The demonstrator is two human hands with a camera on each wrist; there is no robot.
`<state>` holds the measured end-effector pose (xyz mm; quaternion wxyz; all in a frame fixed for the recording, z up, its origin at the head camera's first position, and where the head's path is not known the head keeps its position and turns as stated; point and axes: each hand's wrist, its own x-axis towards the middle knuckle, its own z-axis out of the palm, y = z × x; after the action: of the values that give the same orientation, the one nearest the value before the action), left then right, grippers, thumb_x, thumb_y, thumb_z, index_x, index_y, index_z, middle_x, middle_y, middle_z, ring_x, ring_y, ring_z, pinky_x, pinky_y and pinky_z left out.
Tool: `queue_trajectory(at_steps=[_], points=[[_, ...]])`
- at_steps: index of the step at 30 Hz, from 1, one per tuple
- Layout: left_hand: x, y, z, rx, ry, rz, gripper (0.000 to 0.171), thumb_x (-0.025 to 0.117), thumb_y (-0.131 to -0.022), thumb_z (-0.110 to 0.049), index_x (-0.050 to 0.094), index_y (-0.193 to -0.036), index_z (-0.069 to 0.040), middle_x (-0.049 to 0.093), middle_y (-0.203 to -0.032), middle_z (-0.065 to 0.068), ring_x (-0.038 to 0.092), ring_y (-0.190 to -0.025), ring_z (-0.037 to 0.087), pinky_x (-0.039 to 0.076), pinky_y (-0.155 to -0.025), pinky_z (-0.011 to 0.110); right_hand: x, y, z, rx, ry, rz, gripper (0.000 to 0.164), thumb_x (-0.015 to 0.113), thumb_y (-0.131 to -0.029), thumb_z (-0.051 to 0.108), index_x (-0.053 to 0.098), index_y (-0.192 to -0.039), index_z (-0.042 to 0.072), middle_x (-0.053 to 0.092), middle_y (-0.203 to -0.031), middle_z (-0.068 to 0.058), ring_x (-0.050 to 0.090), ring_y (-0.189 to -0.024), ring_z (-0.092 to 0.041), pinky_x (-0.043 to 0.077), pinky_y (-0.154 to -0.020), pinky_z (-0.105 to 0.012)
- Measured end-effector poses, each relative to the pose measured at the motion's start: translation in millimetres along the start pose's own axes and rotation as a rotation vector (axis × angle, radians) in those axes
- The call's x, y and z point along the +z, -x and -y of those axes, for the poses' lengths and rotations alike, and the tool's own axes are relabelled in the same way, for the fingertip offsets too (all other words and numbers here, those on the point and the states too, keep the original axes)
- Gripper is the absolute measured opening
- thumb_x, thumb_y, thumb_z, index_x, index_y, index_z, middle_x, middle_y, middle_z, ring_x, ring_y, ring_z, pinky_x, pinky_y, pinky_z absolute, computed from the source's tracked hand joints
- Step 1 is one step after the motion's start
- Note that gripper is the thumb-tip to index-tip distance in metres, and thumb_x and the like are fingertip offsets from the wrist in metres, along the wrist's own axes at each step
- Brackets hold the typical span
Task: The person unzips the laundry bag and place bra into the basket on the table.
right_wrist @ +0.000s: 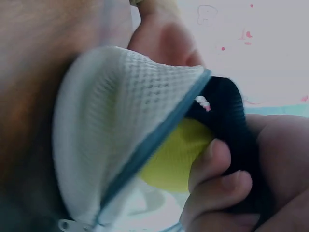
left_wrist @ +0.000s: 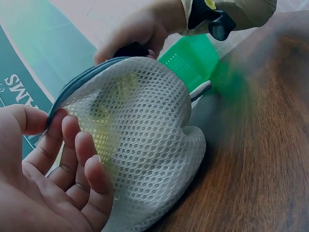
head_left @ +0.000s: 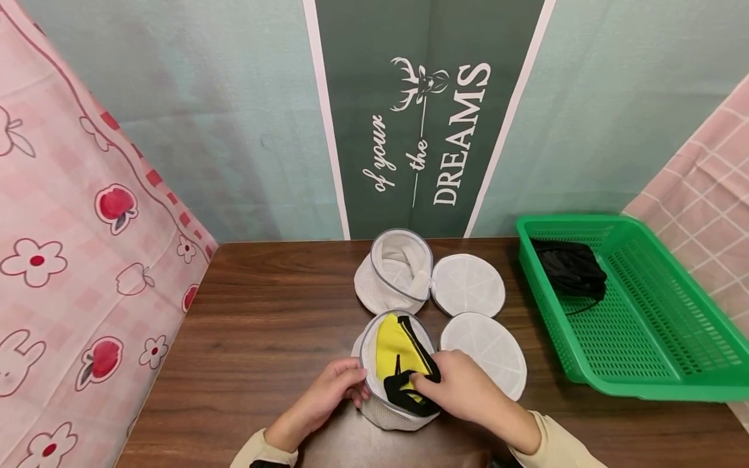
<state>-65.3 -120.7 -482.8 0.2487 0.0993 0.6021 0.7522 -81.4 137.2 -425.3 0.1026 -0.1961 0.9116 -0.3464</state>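
Note:
A yellow garment with black trim [head_left: 393, 351] lies partly inside the front white mesh laundry bag [head_left: 393, 418], whose round zippered mouth faces up. My left hand [head_left: 333, 389] pinches the bag's rim at its left side between thumb and forefinger. The other left fingers curl loosely beside the mesh [left_wrist: 145, 125]. With its fingers curled round the black trim [right_wrist: 227, 104], my right hand [head_left: 465, 390] holds the garment at the mouth's right edge. Through the mesh the yellow cloth shows faintly in the left wrist view. The garment's lower part is hidden in the bag.
Behind stands a second mesh laundry bag [head_left: 374, 283], mouth uncovered. Round mesh lids [head_left: 468, 284] lie folded out to the right of both bags. A green basket [head_left: 649, 312] at the right holds a black cloth item [head_left: 570, 270]. Curtains hang behind the wooden table [head_left: 251, 325].

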Motion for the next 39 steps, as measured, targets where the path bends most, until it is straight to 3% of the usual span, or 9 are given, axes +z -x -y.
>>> queue_trajectory(at_steps=[4,10,39], points=[[-0.5,0.5,-0.3,0.001,0.002,-0.003,0.035,0.047,-0.098,-0.006,0.039,-0.092,0.027,0.061,-0.078,-0.003,0.059,-0.071,0.006,0.050,-0.064,0.019,-7,1,5,-0.007,0.077,-0.032,0.031,0.071,-0.084,0.026,0.051,-0.061,0.023,0.046,-0.056,0.015,0.042,-0.052,-0.002,0.038,-0.047,-0.023],[-0.9,1.1,-0.9,0.006,-0.003,-0.004,0.035,0.047,-0.098,-0.006,0.039,-0.092,0.027,0.061,-0.078,-0.004,0.059,-0.071,0.006,0.049,-0.063,0.019,-17,1,6,-0.013,0.093,-0.048,0.031,0.069,-0.086,0.022,0.050,-0.060,0.023,0.045,-0.056,0.015,0.042,-0.052,-0.001,0.038,-0.048,-0.022],[-2.2,0.7,-1.5,-0.007,0.002,-0.006,0.035,0.047,-0.098,-0.007,0.039,-0.091,0.027,0.060,-0.078,-0.003,0.059,-0.071,0.007,0.049,-0.063,0.019,-51,8,1,-0.011,0.024,-0.064,0.031,0.067,-0.087,0.016,0.050,-0.061,0.022,0.043,-0.057,0.016,0.041,-0.053,0.001,0.040,-0.051,-0.021]])
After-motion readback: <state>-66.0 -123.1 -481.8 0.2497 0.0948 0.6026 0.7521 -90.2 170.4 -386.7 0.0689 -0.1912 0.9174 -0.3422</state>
